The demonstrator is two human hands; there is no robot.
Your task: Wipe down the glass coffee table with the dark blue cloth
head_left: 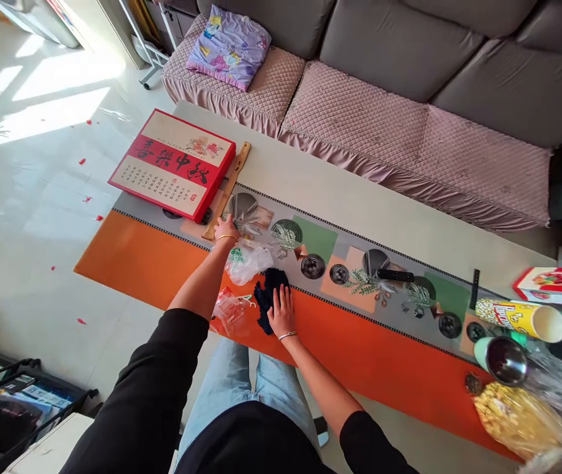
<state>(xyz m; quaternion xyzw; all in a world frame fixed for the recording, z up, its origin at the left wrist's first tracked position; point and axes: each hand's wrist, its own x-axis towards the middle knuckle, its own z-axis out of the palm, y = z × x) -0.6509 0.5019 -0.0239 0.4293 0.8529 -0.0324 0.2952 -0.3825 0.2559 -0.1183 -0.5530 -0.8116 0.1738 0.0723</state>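
Observation:
My right hand point(282, 312) lies flat with its fingers stretched out on a crumpled dark blue cloth point(264, 304) at the near side of the table. Further off, my left hand point(226, 228) reaches over the lower end of a long flat wooden stick point(237, 172). Its fingers are curled downward, and whether they grip the stick is hidden. Just below the left wrist sits a crumpled clear plastic bag point(250, 263) with green print. Beside the cloth, a red-and-clear plastic bag point(230, 311) rests by the table's front edge.
A large red gift box point(172, 162) stands at the table's left end. A black remote-like bar point(395, 275) lies on the patterned runner. On the right are a yellow popcorn cup point(518, 318), a dark-lined cup point(506, 361) and a bag of yellow snacks point(520, 418). A sofa point(409, 125) stands behind.

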